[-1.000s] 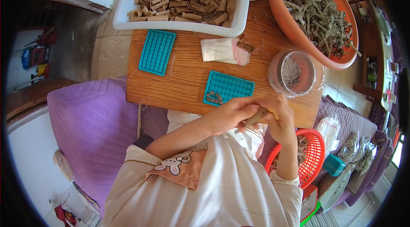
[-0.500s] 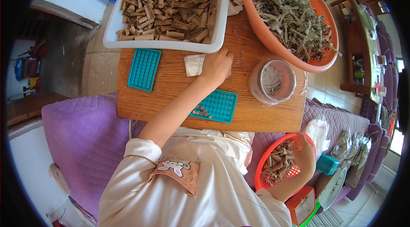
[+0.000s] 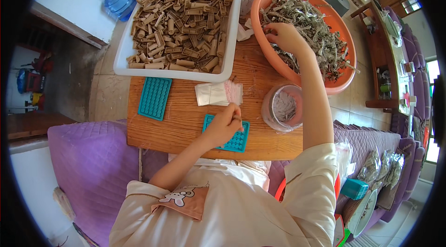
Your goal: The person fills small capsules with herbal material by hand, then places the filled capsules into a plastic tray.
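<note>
Both hands out at once, one small piece pinched over the teal tray

Head view. Left hand point(image 3: 224, 127) sits at centre frame over the teal tray point(image 3: 236, 139), fingers curled nearly closed, thumb and forefinger pinched on something small; what it is, cannot tell. Right hand point(image 3: 284, 37) reaches to upper right into the orange basin point(image 3: 343, 85) of grey dried strips, fingers bent down into the pile; whether they have gripped any is not visible.

Risks, as judged: the right forearm passes just beside the clear cup point(image 3: 282, 107) and could tip it; the pinched piece could slip off the wooden board point(image 3: 186, 126).

Hard to see: tray mostly hidden under the left hand; cup contents blurred; lower right items cut by the rim
</note>
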Tool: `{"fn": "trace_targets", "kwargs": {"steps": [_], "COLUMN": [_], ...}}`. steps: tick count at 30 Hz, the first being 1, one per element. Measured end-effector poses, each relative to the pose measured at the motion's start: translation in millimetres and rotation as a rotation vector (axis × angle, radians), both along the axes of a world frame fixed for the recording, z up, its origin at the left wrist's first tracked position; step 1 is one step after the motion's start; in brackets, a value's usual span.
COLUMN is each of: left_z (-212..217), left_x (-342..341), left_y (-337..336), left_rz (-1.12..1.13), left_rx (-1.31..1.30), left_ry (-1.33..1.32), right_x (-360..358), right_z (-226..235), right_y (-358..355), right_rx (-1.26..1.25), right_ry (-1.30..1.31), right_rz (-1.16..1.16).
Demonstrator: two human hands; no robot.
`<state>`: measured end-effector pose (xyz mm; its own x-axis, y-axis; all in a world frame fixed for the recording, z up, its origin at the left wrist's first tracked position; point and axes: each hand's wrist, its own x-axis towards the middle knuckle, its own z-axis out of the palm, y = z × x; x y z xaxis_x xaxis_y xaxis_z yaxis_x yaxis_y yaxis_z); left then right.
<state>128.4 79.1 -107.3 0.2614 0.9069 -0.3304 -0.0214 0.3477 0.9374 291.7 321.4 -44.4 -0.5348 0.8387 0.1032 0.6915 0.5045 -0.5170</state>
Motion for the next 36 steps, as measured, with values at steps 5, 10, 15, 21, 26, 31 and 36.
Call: {"fn": "trace_targets", "kwargs": {"steps": [5, 10, 15, 21, 26, 31, 36], "left_z": [12, 15, 21, 39, 41, 41, 68], "left_x": [-19, -32, -28, -18, -17, -19, -11], "left_y": [-31, -39, -29, -16, -13, -13, 2], "left_rz": [-0.012, -0.004, -0.083, -0.15, -0.127, -0.018, 0.099], "left_rx": [-0.087, -0.187, -0.067, -0.034, 0.026, 0.042, 0.05], "left_ry": [-0.157, -0.283, -0.434, -0.453, -0.388, -0.354, -0.688], "right_x": [-11, 43, 76, 65, 50, 40, -2], "right_z": [29, 66, 86, 58, 60, 49, 41], "right_y": [-9, -9, -40, -64, -79, -95, -160], "right_rx": [-0.055, 0.096, -0.292, -0.352, 0.275, 0.023, -0.544], "right_ry": [0.225, 1.318, 1.689, 1.474, 0.561, 1.13, 1.647], "right_rz": [-0.339, -0.387, -0.08, -0.21, -0.453, -0.317, 0.153]}}
